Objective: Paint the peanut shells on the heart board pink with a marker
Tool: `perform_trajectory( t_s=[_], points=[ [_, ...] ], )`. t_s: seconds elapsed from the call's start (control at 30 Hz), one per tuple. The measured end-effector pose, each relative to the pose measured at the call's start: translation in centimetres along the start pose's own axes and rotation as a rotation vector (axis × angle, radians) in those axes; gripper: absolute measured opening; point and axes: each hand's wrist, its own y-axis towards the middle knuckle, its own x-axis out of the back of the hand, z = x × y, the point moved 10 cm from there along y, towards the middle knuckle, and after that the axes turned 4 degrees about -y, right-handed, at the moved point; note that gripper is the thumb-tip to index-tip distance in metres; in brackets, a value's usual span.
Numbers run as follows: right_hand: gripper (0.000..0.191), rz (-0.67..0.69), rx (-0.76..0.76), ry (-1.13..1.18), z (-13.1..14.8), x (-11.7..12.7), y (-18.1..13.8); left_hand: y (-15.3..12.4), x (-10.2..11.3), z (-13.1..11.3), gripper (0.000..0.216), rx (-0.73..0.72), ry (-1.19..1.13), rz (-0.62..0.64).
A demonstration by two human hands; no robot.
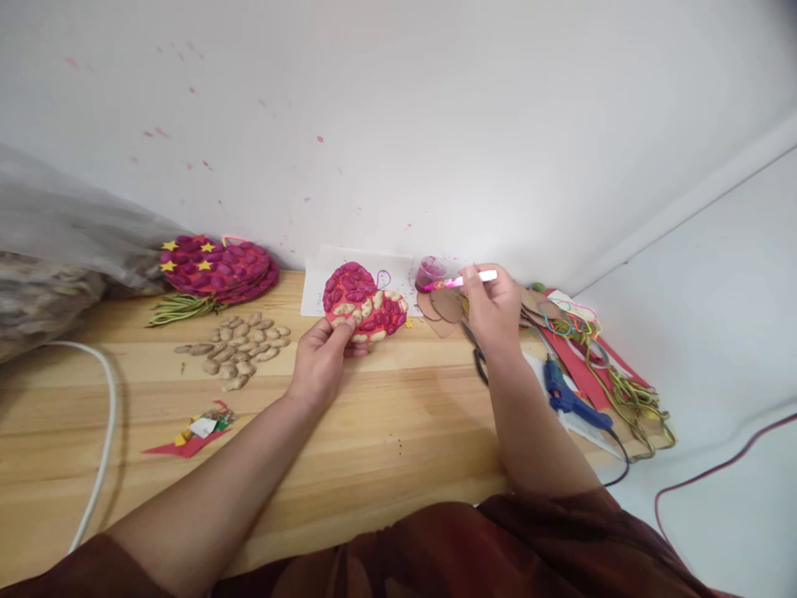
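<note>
left hand [320,357]: fingers grasping near edge of one two-lobed peanut piece [349,281], part magenta, part plain shell, held above table [374,440], before white sheet [315,282] at far side. right hand [496,311]: fingers pinching one pink-stained brush [487,277], tip at cup [431,270] of magenta colour; whether inside, cannot tell. left: loose peanuts [240,349]; farther, stacked magenta pieces [217,267] with yellow stars. right: brown cutouts [445,307] just beside cup; nearer, blue glue gun [564,390].
</note>
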Motion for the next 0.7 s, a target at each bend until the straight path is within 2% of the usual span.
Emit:
perform_trajectory(
  t_s=[0.17, 0.33, 0.5, 0.7],
  points=[
    [0.016, 0.031, 0.220, -0.058, 4.0, 0.0, -4.3, 0.0, 0.2, -0.1, 0.037, -0.059, 0.071, 0.012],
    [0.007, 0.055, 0.400, -0.165, 5.2, -0.5, -5.6, -0.2, 0.1, -1.4, 0.030, -0.182, 0.268, 0.023],
    [0.006, 0.084, 0.442, -0.196, 5.4, -0.9, -5.6, -0.8, -0.2, -2.4, 0.028, -0.247, 0.431, 0.023],
    [0.009, 0.118, 0.436, -0.243, 5.2, -1.4, -5.7, -1.4, -0.5, -2.8, 0.025, -0.227, 0.400, 0.013]
  ],
)
